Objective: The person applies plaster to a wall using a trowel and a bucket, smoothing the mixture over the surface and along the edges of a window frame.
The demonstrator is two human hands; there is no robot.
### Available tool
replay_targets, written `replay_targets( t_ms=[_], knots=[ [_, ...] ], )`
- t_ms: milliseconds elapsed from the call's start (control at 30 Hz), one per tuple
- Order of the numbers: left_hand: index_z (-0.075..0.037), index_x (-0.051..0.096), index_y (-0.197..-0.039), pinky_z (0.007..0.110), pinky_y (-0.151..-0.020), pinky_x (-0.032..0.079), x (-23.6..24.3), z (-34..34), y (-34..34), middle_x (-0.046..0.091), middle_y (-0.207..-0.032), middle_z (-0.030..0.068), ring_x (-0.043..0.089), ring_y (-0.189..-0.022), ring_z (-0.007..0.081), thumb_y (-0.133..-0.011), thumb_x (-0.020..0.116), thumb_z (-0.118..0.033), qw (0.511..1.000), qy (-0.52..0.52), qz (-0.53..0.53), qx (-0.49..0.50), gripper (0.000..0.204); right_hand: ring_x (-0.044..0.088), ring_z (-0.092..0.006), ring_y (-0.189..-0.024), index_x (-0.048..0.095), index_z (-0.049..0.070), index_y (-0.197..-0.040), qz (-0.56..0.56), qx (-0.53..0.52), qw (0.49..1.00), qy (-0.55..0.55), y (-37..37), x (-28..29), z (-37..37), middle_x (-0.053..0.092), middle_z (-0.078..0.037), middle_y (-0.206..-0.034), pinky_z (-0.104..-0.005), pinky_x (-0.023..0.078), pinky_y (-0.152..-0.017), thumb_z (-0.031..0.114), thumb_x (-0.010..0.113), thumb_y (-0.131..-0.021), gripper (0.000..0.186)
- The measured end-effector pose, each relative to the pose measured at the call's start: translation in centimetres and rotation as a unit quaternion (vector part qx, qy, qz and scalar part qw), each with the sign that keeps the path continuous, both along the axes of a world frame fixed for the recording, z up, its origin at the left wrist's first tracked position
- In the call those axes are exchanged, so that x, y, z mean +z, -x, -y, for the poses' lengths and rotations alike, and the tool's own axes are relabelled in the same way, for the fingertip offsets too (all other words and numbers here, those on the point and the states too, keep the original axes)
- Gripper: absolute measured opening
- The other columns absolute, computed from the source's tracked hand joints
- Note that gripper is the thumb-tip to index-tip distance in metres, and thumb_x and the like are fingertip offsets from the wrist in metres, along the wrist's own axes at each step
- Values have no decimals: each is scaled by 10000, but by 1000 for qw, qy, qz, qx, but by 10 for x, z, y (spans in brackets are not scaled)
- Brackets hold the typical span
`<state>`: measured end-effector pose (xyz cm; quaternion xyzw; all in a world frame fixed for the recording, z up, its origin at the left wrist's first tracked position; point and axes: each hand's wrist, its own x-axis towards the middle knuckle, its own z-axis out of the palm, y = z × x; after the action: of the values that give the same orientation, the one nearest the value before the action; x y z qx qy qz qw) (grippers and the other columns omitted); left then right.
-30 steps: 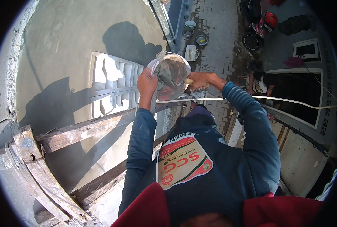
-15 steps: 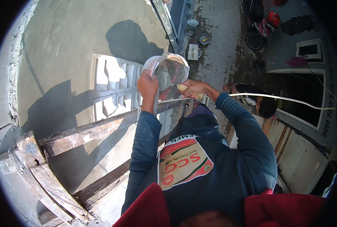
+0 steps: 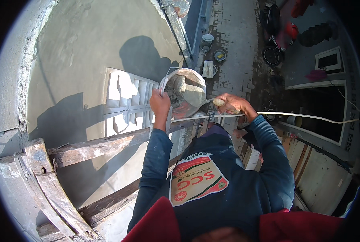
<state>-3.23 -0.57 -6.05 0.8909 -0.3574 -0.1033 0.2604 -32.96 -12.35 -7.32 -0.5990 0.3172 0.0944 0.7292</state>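
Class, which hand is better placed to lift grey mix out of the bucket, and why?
Probably the right hand: it grips the trowel, which reaches into the bucket. The left hand is occupied holding the bucket's rim.

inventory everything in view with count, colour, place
Bucket: one, whitish, upper centre
Mortar: one mass, grey, inside bucket
Trowel: one, pale handle, at bucket's mouth
Wall: one, grey, left
Louvred panel: one, white, in wall
Timbers: several, brown, lower left
Pipe or cable: one, white, right
Basins: at least three, pale and grey, on paving
Motorbike: one, dark, upper right
Shirt: one, dark blue, bottom centre
Left grip: one, blue sleeve, on bucket
Right grip: one, blue sleeve, on trowel
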Motion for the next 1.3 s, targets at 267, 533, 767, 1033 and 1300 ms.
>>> replay_targets(
  t_ms=[267, 533, 767, 1033, 1300],
  knots=[
    [30, 572, -975, 531, -757, 485, 2, 10, -1, 659, -862, 290, 644, -839, 471, -798, 646, -151, 999, -8, 2, 32, 264, 460, -49, -487, 618, 51, -860, 39, 0, 999, 37, 14, 32, 7, 534, 39, -630, -242, 350, -448, 40, 751, -703, 206],
    [26, 581, -921, 527, -751, 489, -16, -10, 4, 655, -860, 264, 644, -852, 461, -799, 650, -136, 998, 3, 3, 60, 214, 471, -38, -448, 575, 35, -909, 132, -52, 990, 16, 6, 68, 18, 525, 40, -634, -203, 367, -411, 41, 765, -788, 225],
    [59, 541, -1024, 527, -860, 467, -6, -10, 0, 548, -1084, 259, 587, -1007, 459, -808, 617, -128, 998, -28, -19, 55, 296, 479, -48, -428, 561, 32, -905, 179, -115, 966, 145, -48, 155, 74, 535, 23, -625, -226, 388, -407, 117, 762, -824, 233],
    [79, 526, -1049, 515, -856, 487, -3, 2, 1, 555, -1094, 279, 599, -988, 458, -827, 601, -165, 998, -24, -17, 53, 338, 483, -67, -413, 568, -8, -932, 307, -190, 913, 190, -164, 223, 172, 522, -2, -625, -241, 389, -369, 63, 623, -835, 132],
    [75, 516, -1068, 511, -857, 495, 7, -1, 10, 547, -1122, 274, 606, -995, 456, -821, 613, -163, 995, -58, -63, 55, 356, 685, -398, -772, 594, -64, -994, 181, -292, 752, 563, -344, 253, 270, 668, -267, -870, -448, 560, -671, 103, 626, -818, 244]
  ],
)
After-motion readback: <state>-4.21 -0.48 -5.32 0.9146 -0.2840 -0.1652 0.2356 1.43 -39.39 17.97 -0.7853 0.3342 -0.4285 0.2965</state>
